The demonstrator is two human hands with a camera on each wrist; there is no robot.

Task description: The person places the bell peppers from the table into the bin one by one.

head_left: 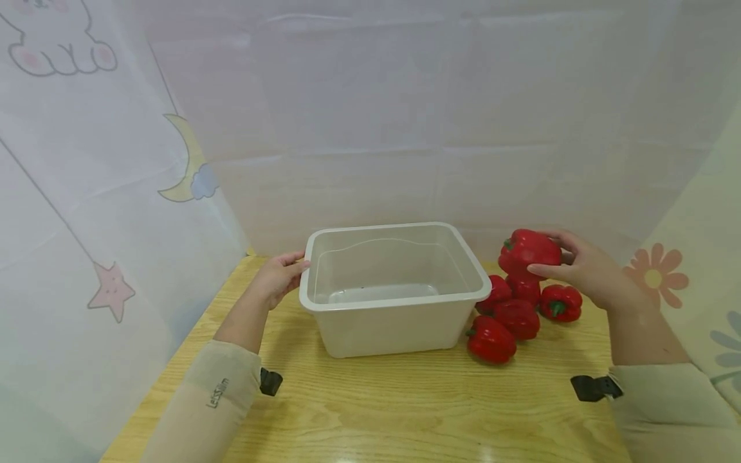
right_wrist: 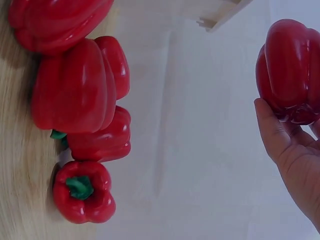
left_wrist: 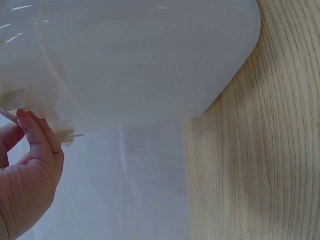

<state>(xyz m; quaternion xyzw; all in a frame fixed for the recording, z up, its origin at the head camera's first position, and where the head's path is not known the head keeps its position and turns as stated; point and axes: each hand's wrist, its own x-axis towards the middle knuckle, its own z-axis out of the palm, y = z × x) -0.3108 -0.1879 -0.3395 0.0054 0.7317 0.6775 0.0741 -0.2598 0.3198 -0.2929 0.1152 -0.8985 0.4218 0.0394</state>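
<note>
A white plastic bin [head_left: 382, 328] stands on the wooden table, and its visible inside holds nothing. My left hand [head_left: 276, 278] pinches the bin's left rim between thumb and fingers; the left wrist view shows the same hand [left_wrist: 32, 160] at the rim's edge. To the right of the bin, my right hand [head_left: 585, 267] grips a red bell pepper [head_left: 528, 252], raised above the others. In the right wrist view that pepper [right_wrist: 290, 70] is held at its end by the fingers. Several more red bell peppers [head_left: 492, 339] lie in a cluster below, beside the bin's right wall.
The wooden table [head_left: 370, 411] runs up to a pale cloth backdrop [head_left: 370, 128] close behind the bin. Printed cloth [head_left: 69, 180] hangs at the left side, and a flowered one [head_left: 695, 257] at the right. Both sleeves carry black straps.
</note>
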